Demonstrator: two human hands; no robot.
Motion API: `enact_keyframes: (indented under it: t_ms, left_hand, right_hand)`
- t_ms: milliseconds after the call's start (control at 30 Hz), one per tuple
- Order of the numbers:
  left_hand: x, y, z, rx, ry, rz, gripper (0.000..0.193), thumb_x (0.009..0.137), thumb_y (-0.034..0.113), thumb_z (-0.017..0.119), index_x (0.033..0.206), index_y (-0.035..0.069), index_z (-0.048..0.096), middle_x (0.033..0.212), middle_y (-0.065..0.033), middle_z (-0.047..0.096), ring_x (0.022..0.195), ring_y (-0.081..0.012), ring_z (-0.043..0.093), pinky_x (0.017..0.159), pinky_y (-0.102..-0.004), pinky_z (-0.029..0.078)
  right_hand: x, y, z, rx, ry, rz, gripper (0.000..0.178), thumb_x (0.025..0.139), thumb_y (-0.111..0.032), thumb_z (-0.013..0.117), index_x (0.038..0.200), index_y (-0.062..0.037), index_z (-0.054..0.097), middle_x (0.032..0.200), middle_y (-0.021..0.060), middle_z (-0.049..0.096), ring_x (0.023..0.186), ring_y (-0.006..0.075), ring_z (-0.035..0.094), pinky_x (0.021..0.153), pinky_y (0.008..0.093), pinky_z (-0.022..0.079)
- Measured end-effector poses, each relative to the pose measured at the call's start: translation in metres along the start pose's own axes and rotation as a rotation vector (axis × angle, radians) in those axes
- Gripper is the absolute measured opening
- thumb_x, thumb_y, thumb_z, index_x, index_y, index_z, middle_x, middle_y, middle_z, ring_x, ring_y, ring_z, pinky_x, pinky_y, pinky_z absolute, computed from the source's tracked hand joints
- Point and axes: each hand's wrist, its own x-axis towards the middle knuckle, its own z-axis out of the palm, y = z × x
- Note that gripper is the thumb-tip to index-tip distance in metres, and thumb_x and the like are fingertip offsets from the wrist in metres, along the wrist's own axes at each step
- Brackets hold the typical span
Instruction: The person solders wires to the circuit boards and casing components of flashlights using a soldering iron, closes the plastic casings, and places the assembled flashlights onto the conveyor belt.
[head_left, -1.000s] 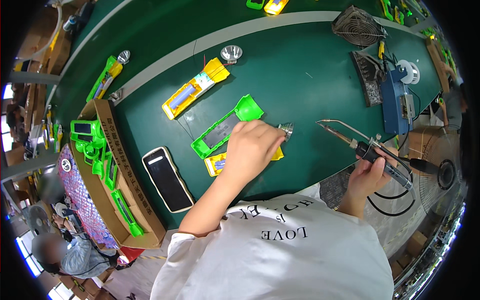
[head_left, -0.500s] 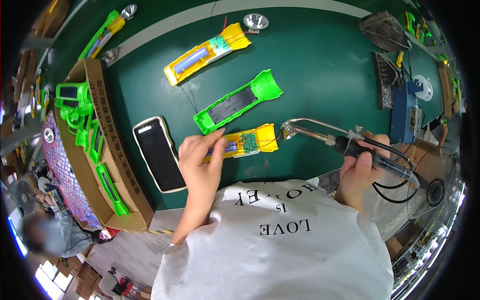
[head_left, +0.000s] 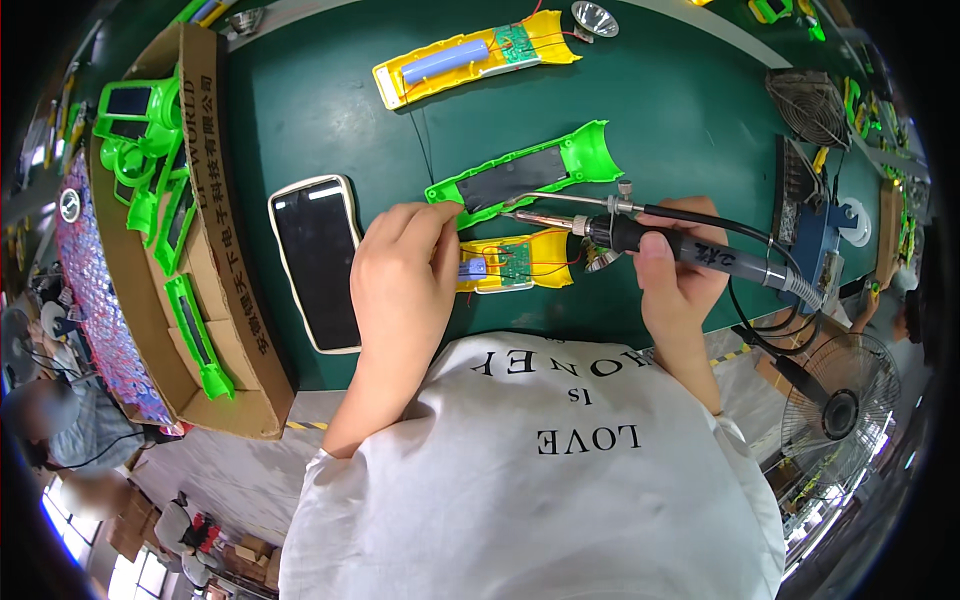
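Note:
My right hand (head_left: 676, 285) grips a soldering iron (head_left: 735, 262) with a thin metal feed tube clamped along it. Its tip lies at the near edge of the green plastic shell (head_left: 590, 155), which carries a dark panel. Beside that shell's left end, the fingers of my left hand (head_left: 400, 275) are pressed together; what they pinch is hidden. Nearer me lies a yellow half-shell (head_left: 555, 262) with a green circuit board (head_left: 515, 264), red and black wires and a blue cell, partly covered by my left hand. A small lamp reflector (head_left: 600, 261) sits behind the iron.
Farther back lies another yellow half-shell (head_left: 490, 65) with a blue battery and a reflector (head_left: 595, 19). A phone (head_left: 315, 260) is left of my hand, beside a cardboard box (head_left: 240, 300) of green shells. At right stand a small fan (head_left: 808, 108) and a blue device (head_left: 822, 250).
The soldering iron has moved left from the reflector to the green shell's near edge. My left hand has shifted toward that shell's left end. The whole view has shifted somewhat.

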Motion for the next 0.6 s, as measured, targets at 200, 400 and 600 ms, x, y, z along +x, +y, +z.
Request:
enact_keyframes:
  t_ms: [200,400,600]
  left_hand:
    - [0.011,-0.005,-0.005,0.029,-0.086,0.008,0.006,0.07,0.001,0.059,0.076,0.002,0.06,0.07,-0.0082,0.056,0.061,-0.0199,0.055,0.055,-0.0284,0.044]
    - [0.021,-0.002,-0.008,0.196,-0.222,0.009,0.005,0.068,0.009,0.061,0.07,0.005,0.061,0.065,-0.0076,0.052,0.059,-0.0228,0.053,0.052,-0.0327,0.041]
    - [0.023,-0.001,-0.004,0.207,-0.207,-0.004,0.004,0.066,0.009,0.06,0.068,0.006,0.061,0.064,-0.008,0.051,0.058,-0.0249,0.052,0.052,-0.0339,0.041]
  right_hand:
    - [0.01,0.009,0.009,-0.058,-0.006,-0.093,0.012,0.074,0.002,0.058,0.085,0.002,0.054,0.084,0.0064,0.052,0.068,0.0081,0.05,0.057,0.0194,0.04]
    - [0.016,0.018,0.014,-0.159,-0.058,-0.045,0.012,0.073,0.0,0.06,0.084,0.0017,0.054,0.08,0.003,0.051,0.062,0.0043,0.046,0.052,0.0171,0.037]
    - [0.019,0.022,0.015,-0.244,-0.074,-0.108,0.01,0.073,-0.002,0.061,0.081,0.0003,0.054,0.076,0.0006,0.05,0.056,0.0027,0.043,0.046,0.0163,0.033]
